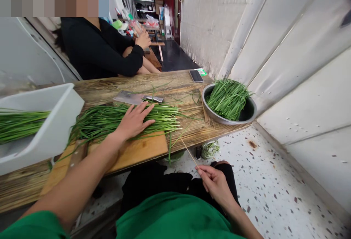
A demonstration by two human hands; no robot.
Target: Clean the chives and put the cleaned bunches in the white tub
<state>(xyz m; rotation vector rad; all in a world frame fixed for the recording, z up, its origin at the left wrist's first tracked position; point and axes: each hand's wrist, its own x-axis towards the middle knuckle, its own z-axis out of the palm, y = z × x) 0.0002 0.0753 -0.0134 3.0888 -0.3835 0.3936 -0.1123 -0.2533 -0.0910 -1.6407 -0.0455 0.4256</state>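
Note:
My left hand [137,120] lies flat with fingers spread on a pile of garlic chives [101,120]. The chives rest on a wooden cutting board [137,149], their pale cut ends pointing right. Over my lap, my right hand [215,182] pinches one end of a thin bamboo skewer [189,154], whose far tip reaches toward the table edge near the chive ends. Just behind the chives a cleaver [130,97] with a dark handle lies flat. More bamboo skewers [205,109] lie beside a metal bowl [227,120] heaped with cut chives [227,98].
A white plastic bin [74,103] with long chives stands on the left of the wooden table [104,82]. A phone [196,76] lies near the back edge. Across the table sits a person in black [101,49], holding a bottle [134,23]. A wall [301,67] rises on the right.

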